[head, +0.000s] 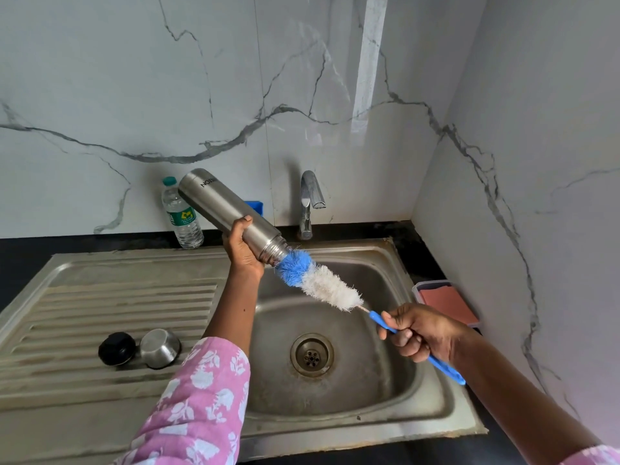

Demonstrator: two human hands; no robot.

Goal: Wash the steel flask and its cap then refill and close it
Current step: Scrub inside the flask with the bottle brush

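Observation:
My left hand grips the steel flask near its neck, holding it tilted over the sink basin with the open mouth pointing down to the right. A bottle brush with blue and white bristles has its blue tip at the flask's mouth. My right hand grips the brush's blue handle. On the ribbed drainboard lie the black inner cap and the steel cup cap, side by side.
A steel tap stands behind the basin, with no water running. A clear plastic water bottle stands on the black counter at the back. A container with a reddish pad sits at the sink's right. Marble walls close in behind and on the right.

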